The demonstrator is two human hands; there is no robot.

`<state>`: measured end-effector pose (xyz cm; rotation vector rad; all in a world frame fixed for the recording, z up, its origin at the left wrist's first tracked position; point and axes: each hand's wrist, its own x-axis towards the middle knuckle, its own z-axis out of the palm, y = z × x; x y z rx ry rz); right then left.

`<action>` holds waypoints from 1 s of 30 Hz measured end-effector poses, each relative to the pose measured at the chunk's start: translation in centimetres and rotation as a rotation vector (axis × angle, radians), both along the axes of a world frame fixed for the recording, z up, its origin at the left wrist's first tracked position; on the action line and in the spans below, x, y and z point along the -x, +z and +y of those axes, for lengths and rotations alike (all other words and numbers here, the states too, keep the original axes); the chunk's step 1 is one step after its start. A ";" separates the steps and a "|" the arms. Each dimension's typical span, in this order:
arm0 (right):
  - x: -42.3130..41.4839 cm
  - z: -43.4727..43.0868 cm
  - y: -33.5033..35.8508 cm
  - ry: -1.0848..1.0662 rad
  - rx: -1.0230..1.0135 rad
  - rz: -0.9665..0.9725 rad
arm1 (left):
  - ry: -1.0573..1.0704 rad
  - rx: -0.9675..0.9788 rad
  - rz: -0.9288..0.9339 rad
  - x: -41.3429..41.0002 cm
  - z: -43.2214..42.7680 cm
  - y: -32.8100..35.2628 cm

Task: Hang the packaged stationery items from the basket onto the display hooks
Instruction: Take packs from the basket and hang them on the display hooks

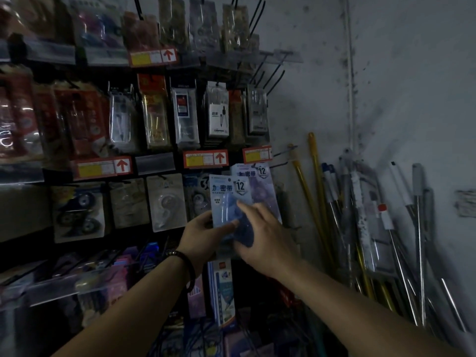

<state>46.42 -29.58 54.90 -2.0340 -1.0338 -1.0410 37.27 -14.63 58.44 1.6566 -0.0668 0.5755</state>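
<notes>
Dark display rack (179,162). Landmark: centre red price tag (206,158). Above tag: compass packs (218,112). Below right: hanging tape pack (261,191). Below left: clear blister packs (166,202). Upper right: bare hooks (273,78).

Dim room — stained grey wall (386,73), poles (360,228) against it

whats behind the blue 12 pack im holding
A matching pack marked 12 sits behind the blue pack, offset up and right. Its lower left is hidden by the blue pack and right hand; its hook cannot be seen.
</notes>
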 end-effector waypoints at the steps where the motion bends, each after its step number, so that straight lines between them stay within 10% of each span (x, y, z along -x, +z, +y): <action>1: -0.1 0.1 -0.1 0.003 -0.036 0.009 | -0.006 -0.006 -0.001 0.0 -0.3 -0.1; 13: -3.6 -1.6 1.0 -0.242 -0.146 0.070 | 0.402 -0.905 -0.031 0.4 2.9 -0.7; 30: -5.6 -1.9 2.6 -0.217 -0.069 0.053 | 0.425 -1.141 0.048 2.1 4.3 -1.1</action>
